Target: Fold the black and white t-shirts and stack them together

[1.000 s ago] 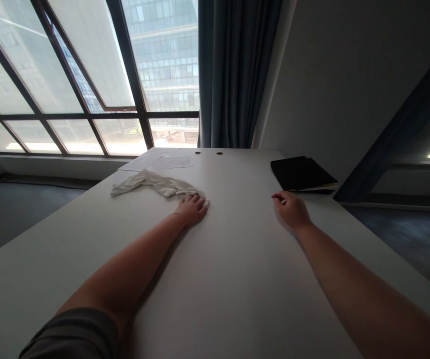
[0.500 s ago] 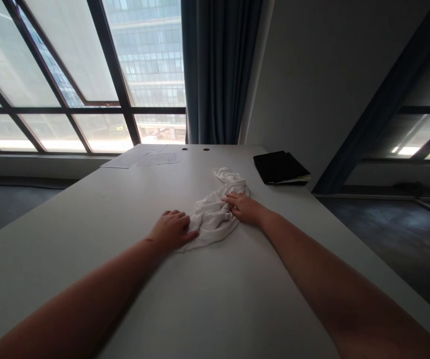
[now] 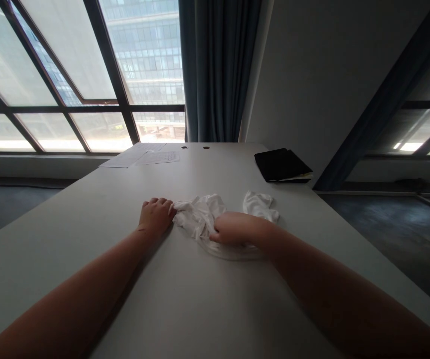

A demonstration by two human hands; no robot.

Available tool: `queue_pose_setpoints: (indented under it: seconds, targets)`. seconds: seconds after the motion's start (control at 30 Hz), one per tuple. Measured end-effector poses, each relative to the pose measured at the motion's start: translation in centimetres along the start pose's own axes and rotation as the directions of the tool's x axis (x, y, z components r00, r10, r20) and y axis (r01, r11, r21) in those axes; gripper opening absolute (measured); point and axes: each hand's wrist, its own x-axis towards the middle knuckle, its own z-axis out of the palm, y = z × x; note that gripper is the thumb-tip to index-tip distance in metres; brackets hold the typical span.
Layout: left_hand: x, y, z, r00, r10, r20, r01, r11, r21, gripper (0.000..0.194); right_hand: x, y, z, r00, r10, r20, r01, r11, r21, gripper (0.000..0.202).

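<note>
A crumpled white cloth [image 3: 199, 214] lies on the white table [image 3: 185, 299], stretching from my left hand to beyond my right forearm. My left hand [image 3: 156, 215] is closed on the cloth's left end, its knuckles toward the window. Fingers curled, my right hand [image 3: 233, 228] grips the middle of the cloth near its front edge. Part of the cloth is hidden beneath my right hand and wrist; another bunched part shows just behind that wrist.
Papers [image 3: 157, 157] lie flat at the table's far left. At the far right is a black folder [image 3: 282, 165] with paper edges showing. Two round holes sit near the far edge, before a blue curtain [image 3: 218, 75] and windows.
My left hand has shifted left and slightly away, pulling the cloth's end. My right hand has moved nearer and curled inward. The cloth's far part has swung right and closer.
</note>
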Motion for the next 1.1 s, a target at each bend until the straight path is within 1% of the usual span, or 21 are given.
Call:
queue_pose_setpoints:
  seconds: [0.03,0.07,0.1,0.13,0.17,0.23,0.27,0.3,0.37,0.43,0.47,0.53,0.63,0.7,0.77,0.83,0.9,0.97,1.0,1.03,1.1]
  targets:
    - [0.0,0.1,-0.1,1.0,-0.012,-0.01,0.012,1.0,0.015,0.03,-0.5,-0.4,-0.5,0.995,-0.048,0.088,0.043,0.997,0.06,0.036]
    - [0.1,0.1,-0.3,0.999,-0.031,-0.023,0.031,0.999,0.028,0.032,-0.9,-0.5,-0.9,0.98,-0.101,0.169,0.08,0.989,0.127,0.037]
    - [0.1,0.1,-0.4,0.998,-0.052,-0.028,0.053,0.998,0.038,0.035,-1.1,-0.5,-1.2,0.966,-0.155,0.208,0.116,0.975,0.187,0.035]
    - [0.2,0.1,-0.5,0.997,-0.075,-0.019,0.076,0.996,0.043,0.038,-1.1,-0.3,-1.4,0.961,-0.208,0.184,0.164,0.959,0.232,0.032]
    - [0.3,0.2,-0.7,0.995,-0.097,0.002,0.096,0.994,0.047,0.04,-1.0,0.0,-1.3,0.963,-0.246,0.111,0.214,0.947,0.24,0.031]
    - [0.3,0.5,-1.1,0.992,-0.117,0.049,0.115,0.992,0.043,0.043,-0.1,1.0,-0.6,0.959,-0.277,-0.059,0.282,0.948,0.147,0.033]
    - [0.2,0.8,-1.3,0.992,-0.11,0.063,0.108,0.994,0.033,0.046,0.6,1.5,0.0,0.952,-0.283,-0.119,0.294,0.951,0.092,0.036]
    - [0.1,1.1,-1.5,0.994,-0.088,0.067,0.087,0.996,0.017,0.049,1.2,2.1,0.7,0.946,-0.287,-0.152,0.298,0.953,0.054,0.039]
    - [-0.3,1.9,-1.7,0.998,-0.016,0.054,0.018,0.999,-0.034,0.049,2.6,3.2,2.0,0.938,-0.291,-0.188,0.299,0.954,0.019,0.049]
    - [-0.9,2.7,-1.5,0.998,0.061,0.029,-0.058,0.994,-0.09,0.045,3.6,4.1,2.9,0.942,-0.248,-0.226,0.256,0.967,0.007,0.054]
    - [-1.2,3.0,-1.3,0.996,0.088,0.029,-0.084,0.991,-0.108,0.045,3.9,4.5,3.2,0.951,-0.199,-0.239,0.206,0.979,0.003,0.055]
    - [-1.4,3.3,-0.7,0.992,0.102,0.079,-0.09,0.987,-0.136,0.053,4.3,5.5,3.4,0.967,-0.069,-0.246,0.07,0.998,-0.005,0.057]
    - [-1.1,2.7,0.3,0.98,0.045,0.192,-0.01,0.984,-0.179,0.063,4.4,7.4,3.2,0.959,0.123,-0.254,-0.13,0.991,-0.013,0.059]
    - [-0.5,1.8,0.8,0.971,-0.01,0.239,0.059,0.979,-0.197,0.067,4.3,9.1,3.0,0.942,0.206,-0.263,-0.216,0.976,-0.009,0.057]
    - [0.0,0.7,1.1,0.963,-0.071,0.261,0.122,0.975,-0.186,0.066,4.2,10.6,2.7,0.931,0.251,-0.263,-0.261,0.965,-0.003,0.055]
    - [0.4,-0.1,1.1,0.967,-0.114,0.229,0.153,0.975,-0.162,0.061,4.1,11.7,2.4,0.931,0.26,-0.258,-0.27,0.963,-0.002,0.052]
    - [0.5,-0.4,0.8,0.985,-0.124,0.121,0.141,0.98,-0.141,0.051,4.1,12.1,2.1,0.931,0.262,-0.253,-0.274,0.962,-0.01,0.047]
    - [0.3,-0.1,0.3,0.995,-0.096,0.004,0.095,0.984,-0.149,0.041,4.0,12.0,1.9,0.936,0.262,-0.235,-0.275,0.961,-0.024,0.041]
    - [0.1,0.3,0.0,0.997,-0.07,-0.034,0.063,0.982,-0.176,0.038,4.0,11.8,1.7,0.941,0.259,-0.218,-0.271,0.962,-0.031,0.038]
    - [-0.1,0.7,-0.2,0.998,-0.04,-0.05,0.028,0.976,-0.215,0.037,3.9,11.5,1.5,0.948,0.252,-0.196,-0.264,0.964,-0.036,0.035]
    - [-0.5,1.7,-0.5,0.999,0.033,-0.033,-0.041,0.956,-0.291,0.038,3.6,11.1,1.1,0.963,0.226,-0.149,-0.234,0.971,-0.041,0.033]
